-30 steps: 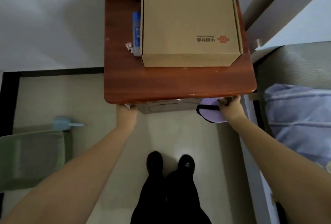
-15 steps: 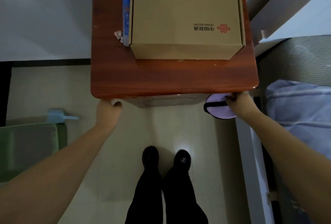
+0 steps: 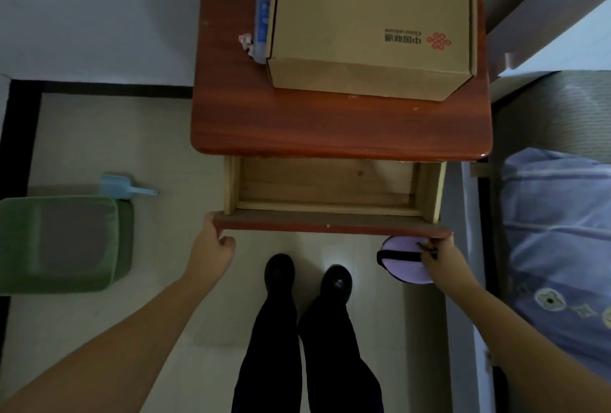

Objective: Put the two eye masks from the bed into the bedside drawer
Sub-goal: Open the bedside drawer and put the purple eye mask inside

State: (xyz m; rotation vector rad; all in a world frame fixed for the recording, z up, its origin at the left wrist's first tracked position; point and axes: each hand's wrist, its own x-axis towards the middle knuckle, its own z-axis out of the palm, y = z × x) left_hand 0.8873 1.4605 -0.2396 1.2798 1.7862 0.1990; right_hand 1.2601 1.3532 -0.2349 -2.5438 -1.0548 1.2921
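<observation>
The bedside drawer (image 3: 330,226) of the reddish wooden bedside table (image 3: 337,128) stands pulled out, and its bare wooden inside holds nothing that I can see. My left hand (image 3: 211,245) grips the left end of the drawer front. My right hand (image 3: 441,257) is at the right end of the drawer front and holds a lilac eye mask (image 3: 401,262) with a black strap, hanging just below the front's edge. I can make out only one mask; whether a second lies behind it is hidden.
A cardboard box (image 3: 370,19) and a blue tube (image 3: 263,12) sit on the table top. The bed with a blue quilt (image 3: 558,240) is at the right. A green bin (image 3: 62,244) and a small blue scoop (image 3: 124,186) are on the floor at left. My black shoes (image 3: 307,277) stand below the drawer.
The drawer was shut and has slid out toward me, with both hands moving back along with its front. The mask stayed in my right hand.
</observation>
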